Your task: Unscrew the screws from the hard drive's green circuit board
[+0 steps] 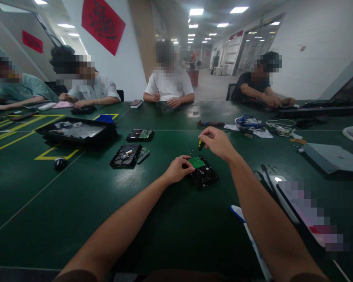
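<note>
- Green tabletop (164, 227) is spread under the whole scene, in a long office lit by ceiling panels.
- On it, ahead of the wearer, a hard drive (207, 175) is laid flat with its green circuit board (197, 161) face up; its long axis is slanted from far left to near right, the board being at the far end.
- At the drive's left edge, the left hand (177, 170) is placed; the drive is held there by thumb and fingers, which are parted only slightly.
- Above the drive's far end, the right hand (217, 141) is raised; a yellow-and-black tool handle (200, 145) is pinched between its closed thumb and fingers. From these fingers the drive is found below and toward the wearer, so the left hand is the nearer, being in contact. Whether the board is touched by the tool's tip cannot be told.
- Small loose bits (190, 151), apparently screws, are scattered just past the far left corner.
- Farther left, a second hard drive (120, 156) is set beside a detached circuit board (143, 155).
- Across the table, co-workers are seated.
</note>
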Action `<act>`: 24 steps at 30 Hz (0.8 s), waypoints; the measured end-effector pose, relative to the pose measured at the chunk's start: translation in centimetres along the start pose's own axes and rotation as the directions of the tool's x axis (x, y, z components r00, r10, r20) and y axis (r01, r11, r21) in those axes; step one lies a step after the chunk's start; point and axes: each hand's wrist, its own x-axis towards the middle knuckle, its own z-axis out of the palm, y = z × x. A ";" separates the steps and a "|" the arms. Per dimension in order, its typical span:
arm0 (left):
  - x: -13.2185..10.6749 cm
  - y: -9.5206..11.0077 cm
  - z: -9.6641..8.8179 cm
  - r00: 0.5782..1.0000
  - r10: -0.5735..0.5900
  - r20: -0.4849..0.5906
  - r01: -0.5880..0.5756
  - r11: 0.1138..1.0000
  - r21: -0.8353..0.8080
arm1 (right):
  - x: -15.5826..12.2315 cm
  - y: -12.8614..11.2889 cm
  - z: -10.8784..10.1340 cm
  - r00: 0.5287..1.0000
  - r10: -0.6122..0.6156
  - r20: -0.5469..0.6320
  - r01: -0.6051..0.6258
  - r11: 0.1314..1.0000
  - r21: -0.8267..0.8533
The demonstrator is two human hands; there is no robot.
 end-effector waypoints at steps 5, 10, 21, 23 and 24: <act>0.0 0.0 0.0 1.000 -0.009 -0.006 0.009 1.000 -0.003 | -0.1 -0.3 0.1 0.997 -0.001 0.078 -0.004 0.998 0.063; 0.0 0.1 0.1 1.000 -0.016 -0.007 0.016 1.000 0.006 | 0.0 -0.3 0.1 0.997 -0.045 0.066 0.046 0.999 -0.003; 0.0 -0.1 0.1 1.000 0.001 -0.005 -0.001 1.000 -0.004 | 0.2 0.5 0.3 0.996 -0.050 0.068 0.044 0.996 0.081; 0.0 -0.1 0.1 1.000 0.000 -0.006 0.000 1.000 -0.008 | 0.2 0.4 0.2 0.996 -0.037 0.083 0.030 0.996 0.078; 0.0 -0.1 0.1 1.000 0.000 -0.006 0.000 1.000 -0.011 | 0.2 0.4 0.2 0.996 -0.028 0.089 0.022 0.997 0.071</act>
